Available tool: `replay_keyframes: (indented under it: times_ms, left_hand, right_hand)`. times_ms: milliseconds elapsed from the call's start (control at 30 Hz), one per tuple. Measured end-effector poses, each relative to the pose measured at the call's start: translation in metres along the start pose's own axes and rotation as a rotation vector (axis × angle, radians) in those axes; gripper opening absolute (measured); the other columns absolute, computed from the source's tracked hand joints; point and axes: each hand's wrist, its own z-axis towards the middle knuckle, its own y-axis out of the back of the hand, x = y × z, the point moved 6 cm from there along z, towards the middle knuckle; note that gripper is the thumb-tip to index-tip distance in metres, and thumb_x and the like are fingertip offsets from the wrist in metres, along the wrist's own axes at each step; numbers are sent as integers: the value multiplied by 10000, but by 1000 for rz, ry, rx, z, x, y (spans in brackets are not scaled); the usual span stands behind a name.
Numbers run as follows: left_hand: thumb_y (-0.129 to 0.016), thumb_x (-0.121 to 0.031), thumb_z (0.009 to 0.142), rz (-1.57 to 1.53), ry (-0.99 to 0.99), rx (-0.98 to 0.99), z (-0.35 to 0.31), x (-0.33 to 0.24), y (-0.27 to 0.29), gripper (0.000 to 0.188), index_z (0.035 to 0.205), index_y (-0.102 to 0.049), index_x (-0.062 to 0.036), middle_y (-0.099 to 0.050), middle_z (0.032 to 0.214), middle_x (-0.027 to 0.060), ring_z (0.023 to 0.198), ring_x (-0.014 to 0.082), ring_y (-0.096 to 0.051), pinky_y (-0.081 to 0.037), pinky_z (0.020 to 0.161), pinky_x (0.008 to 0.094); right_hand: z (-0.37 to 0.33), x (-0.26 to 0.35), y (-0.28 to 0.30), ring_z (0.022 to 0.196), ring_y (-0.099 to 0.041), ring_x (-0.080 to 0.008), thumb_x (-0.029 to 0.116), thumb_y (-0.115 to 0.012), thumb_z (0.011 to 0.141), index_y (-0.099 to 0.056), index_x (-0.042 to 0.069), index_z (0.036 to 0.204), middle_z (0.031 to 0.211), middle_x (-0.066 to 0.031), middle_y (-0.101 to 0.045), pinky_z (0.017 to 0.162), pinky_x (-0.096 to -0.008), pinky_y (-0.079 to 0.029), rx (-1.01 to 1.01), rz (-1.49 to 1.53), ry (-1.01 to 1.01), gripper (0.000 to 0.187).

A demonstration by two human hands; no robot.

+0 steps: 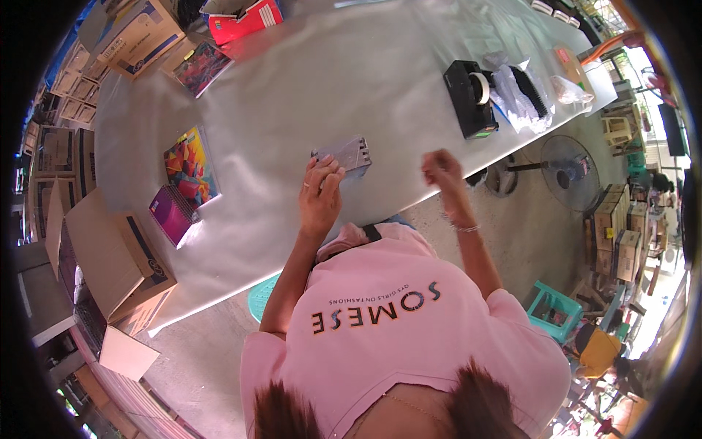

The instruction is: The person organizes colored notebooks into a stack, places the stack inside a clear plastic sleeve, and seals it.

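Observation:
On the table before me lies a small grey block-like stack with dark notches along its right edge; its exact kind I cannot make out. My left hand grips its left side, fingers close together over the edge. To the right of the stack and apart from it, my right hand is raised near the table's front edge. Its fingers are curled together and slightly blurred, so whatever they may hold is hidden. Beyond that hand stands a black tape dispenser with a pale roll of tape.
A purple spiral notebook and a colourful notebook lie left on the covered table. An open carton stands at the left edge. Clear plastic wrapping lies beside the dispenser. A fan stands off the table's right side.

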Motion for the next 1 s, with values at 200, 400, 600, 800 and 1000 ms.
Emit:
replay_keyframes:
  times_ms: [200, 400, 600, 800, 1000]
  left_hand:
    - [-651, 42, 752, 42, -11, 40, -4, 4, -2, 215, 909, -629, -103, -593, 1019, 17, 1113, 223, -582, -429, 1021, 465]
    - [-652, 35, 755, 2, -11, 4, -6, 7, -4, 175, 845, -602, -106, -601, 1030, 18, 1117, 234, -587, -429, 1013, 486]
    - [-663, -1, 765, -28, -24, -7, -10, 8, -4, 143, 849, -606, -102, -617, 1046, 17, 1122, 247, -591, -421, 1006, 500]
    - [-677, -7, 768, -78, -16, 15, -12, 9, -4, 160, 912, -641, -66, -625, 1050, 53, 1124, 253, -597, -356, 1059, 476]
    - [-700, -6, 742, -48, -42, -2, -14, 9, -4, 211, 935, -647, -74, -630, 1074, 61, 1114, 257, -602, -356, 1060, 465]
  right_hand:
    - [-34, 25, -124, 572, -553, -80, 199, -680, 881, -563, 33, 810, 680, -28, -595, 516, -223, -443, 203, 212, -95, 216]
    - [-33, 1, -136, 555, -578, -90, 218, -686, 883, -566, 40, 794, 687, -47, -617, 499, -225, -477, 58, 260, -161, 233]
    - [-37, 4, -141, 524, -578, -97, 201, -675, 890, -565, 31, 787, 675, -55, -621, 470, -220, -472, -50, 186, -155, 228]
    - [-38, -1, -144, 511, -573, -105, 192, -675, 888, -542, 34, 776, 660, -59, -616, 459, -219, -465, -114, 249, -171, 235]
    - [-39, -5, -146, 497, -561, -110, 188, -687, 878, -538, 42, 776, 651, -62, -613, 448, -227, -450, -117, 325, -191, 233]
